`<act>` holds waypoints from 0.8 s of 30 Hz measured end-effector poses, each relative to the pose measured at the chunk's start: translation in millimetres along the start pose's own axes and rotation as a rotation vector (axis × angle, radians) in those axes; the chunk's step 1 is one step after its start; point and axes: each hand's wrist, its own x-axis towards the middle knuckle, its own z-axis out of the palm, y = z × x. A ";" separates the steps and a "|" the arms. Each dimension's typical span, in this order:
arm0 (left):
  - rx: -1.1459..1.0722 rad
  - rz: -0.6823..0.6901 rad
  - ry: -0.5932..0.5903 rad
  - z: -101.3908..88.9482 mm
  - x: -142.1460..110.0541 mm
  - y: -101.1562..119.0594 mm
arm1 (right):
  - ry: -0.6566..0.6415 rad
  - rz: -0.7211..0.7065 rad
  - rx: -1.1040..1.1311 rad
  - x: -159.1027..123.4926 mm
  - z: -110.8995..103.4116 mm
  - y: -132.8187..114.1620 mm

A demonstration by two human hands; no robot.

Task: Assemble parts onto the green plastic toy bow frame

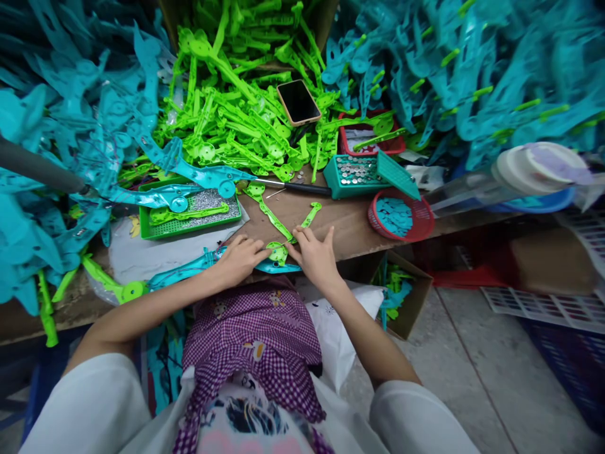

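At the table's near edge my left hand (243, 257) curls over a long blue plastic part (182, 272), its fingertips reaching the round end of a bright green plastic arm (278, 253) that lies on the blue part. From the other side my right hand (316, 253) closes its thumb and forefinger at the green arm, with another finger raised. A thin line like a wire runs between the fingertips; what exactly they pinch is too small to make out. Just beyond lies another green arm (269, 213).
A screwdriver (307, 188) lies behind the hands. A green tray (191, 230) of small metal pieces stands left; a teal box (352, 176) of metal discs and a red basket (401, 237) of blue pieces stand right. A phone (299, 102) rests on heaped green arms (227, 120).
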 end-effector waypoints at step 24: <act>-0.461 -0.192 0.080 -6.6 0.8 -19.0 | 0.120 -0.065 0.424 41.6 -51.9 -62.9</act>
